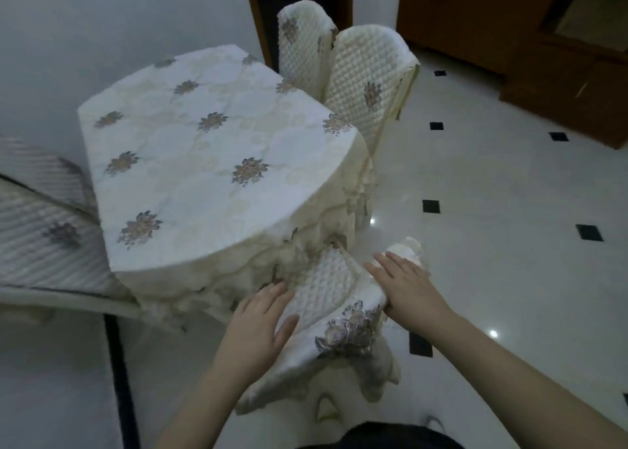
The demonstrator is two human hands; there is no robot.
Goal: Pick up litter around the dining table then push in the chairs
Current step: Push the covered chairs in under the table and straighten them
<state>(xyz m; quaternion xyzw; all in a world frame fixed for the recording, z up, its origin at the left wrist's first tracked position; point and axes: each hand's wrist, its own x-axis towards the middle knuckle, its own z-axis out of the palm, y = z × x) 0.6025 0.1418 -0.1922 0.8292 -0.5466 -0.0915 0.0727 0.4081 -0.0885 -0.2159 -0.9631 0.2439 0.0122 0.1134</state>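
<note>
The dining table wears a cream cloth with embroidered flowers. Right in front of me a chair with a quilted cream cover stands with its back close to the table's near edge. My left hand lies flat against the left side of that chair back, fingers straight. On the right side of the same chair back rests my right hand, fingers extended along the top, the thumb hidden below. No litter is visible on the floor in view.
Two more covered chairs stand at the table's far right side. Another covered chair sits at the left. A dark wooden cabinet fills the far right. White tiled floor with small black squares lies to the right.
</note>
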